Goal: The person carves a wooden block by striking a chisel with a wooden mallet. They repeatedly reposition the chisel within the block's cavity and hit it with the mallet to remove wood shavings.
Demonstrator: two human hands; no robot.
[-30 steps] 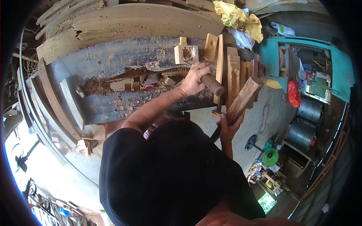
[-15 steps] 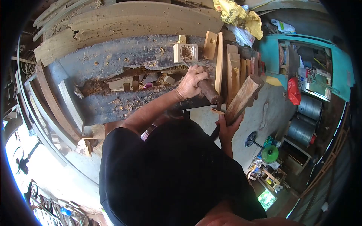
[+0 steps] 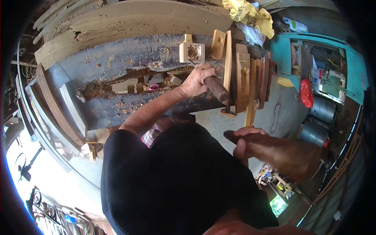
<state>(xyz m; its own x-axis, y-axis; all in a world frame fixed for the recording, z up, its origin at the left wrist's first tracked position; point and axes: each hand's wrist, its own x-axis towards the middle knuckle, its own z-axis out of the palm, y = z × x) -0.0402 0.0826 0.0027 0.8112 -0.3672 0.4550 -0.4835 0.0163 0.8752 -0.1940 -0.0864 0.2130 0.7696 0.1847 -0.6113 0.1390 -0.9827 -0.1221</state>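
Observation:
My left hand (image 3: 197, 81) is wrapped round the thick brown handle of a chisel (image 3: 217, 90). Its blade, partly hidden by the fingers, slants to the near edge of a pale wooden block (image 3: 183, 53), which has a squarish hollow with rough chips in it. Off to the right, my right hand (image 3: 249, 140) grips the dark handle of a wooden mallet (image 3: 288, 154). The mallet's thick head is smeared by motion and held away from the chisel.
The block lies on a worn dark bench (image 3: 129, 51) with a ragged long hole holding scraps. Right of it stand several wooden strips (image 3: 243, 78). Large planks (image 3: 156, 17) lie along the back. A yellow bag (image 3: 250, 15) and a teal cabinet (image 3: 280, 55) are farther right.
My right hand has swung the mallet away from the chisel, to the right and toward my body. My left hand and the chisel have barely moved.

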